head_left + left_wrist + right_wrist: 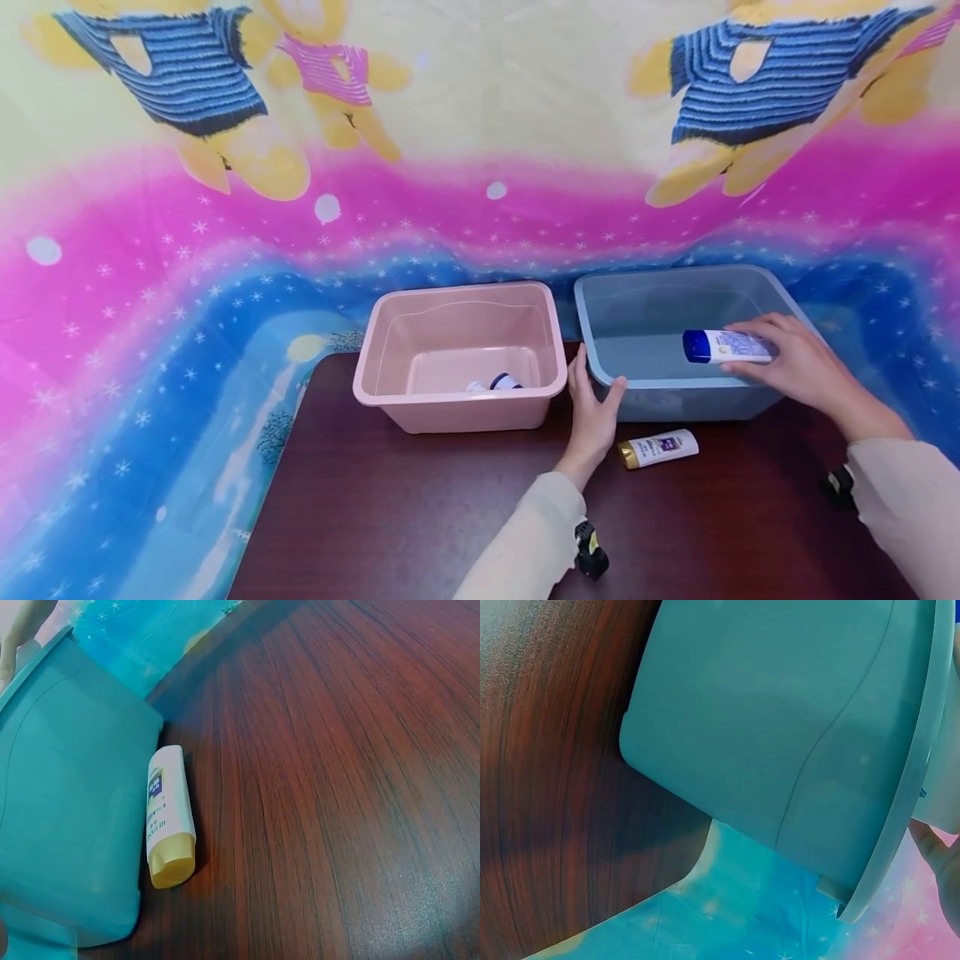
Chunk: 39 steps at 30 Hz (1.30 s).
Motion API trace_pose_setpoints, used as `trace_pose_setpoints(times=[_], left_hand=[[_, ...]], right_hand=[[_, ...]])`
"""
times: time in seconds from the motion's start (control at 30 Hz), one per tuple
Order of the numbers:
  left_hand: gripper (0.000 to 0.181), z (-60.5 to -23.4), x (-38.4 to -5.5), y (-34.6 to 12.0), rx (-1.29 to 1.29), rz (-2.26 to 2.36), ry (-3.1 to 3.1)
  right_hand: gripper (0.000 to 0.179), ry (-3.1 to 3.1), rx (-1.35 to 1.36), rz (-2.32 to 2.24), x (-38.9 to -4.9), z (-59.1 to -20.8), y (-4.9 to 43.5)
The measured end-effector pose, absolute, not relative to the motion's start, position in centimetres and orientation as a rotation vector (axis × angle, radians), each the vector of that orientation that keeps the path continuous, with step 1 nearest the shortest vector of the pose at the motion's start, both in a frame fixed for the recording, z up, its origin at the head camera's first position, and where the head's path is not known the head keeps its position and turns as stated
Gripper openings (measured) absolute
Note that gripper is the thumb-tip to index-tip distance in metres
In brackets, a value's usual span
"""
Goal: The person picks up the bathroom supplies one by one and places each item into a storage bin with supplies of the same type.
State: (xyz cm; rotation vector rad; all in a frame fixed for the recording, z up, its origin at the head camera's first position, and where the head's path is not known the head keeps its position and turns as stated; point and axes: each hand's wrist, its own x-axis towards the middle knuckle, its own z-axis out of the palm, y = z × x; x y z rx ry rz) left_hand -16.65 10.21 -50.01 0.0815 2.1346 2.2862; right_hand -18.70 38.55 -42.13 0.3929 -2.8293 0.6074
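Observation:
My right hand grips a white bottle with a dark blue cap, held on its side over the opening of the grey-blue bin, cap pointing left. At that bin's front left corner is my left hand, fingers extended along the side and thumb spread toward the front wall. A second white bottle, gold-capped, lies on the table just in front of the bin; the left wrist view shows this gold-capped bottle close beside the bin wall. In the right wrist view, fingers show beyond the bin's rim.
Left of the grey-blue bin stands a pink bin, with white and dark blue items partly hidden behind its front rim. Both bins sit at the back of the dark wooden table. A printed cloth hangs behind.

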Motion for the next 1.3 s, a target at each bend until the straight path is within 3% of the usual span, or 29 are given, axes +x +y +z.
trace_pose_setpoints(times=[0.6, 1.3], left_hand=[[0.073, -49.7, -16.3, 10.7, 0.012, 2.315, 2.187], [0.082, -49.8, -17.4, 10.0, 0.237, 2.270, 2.301]], right_hand=[[0.065, -2.942, 0.343, 0.718, -21.0, -42.4, 38.6], [0.062, -3.025, 0.386, 0.687, -22.1, -43.5, 38.6]])
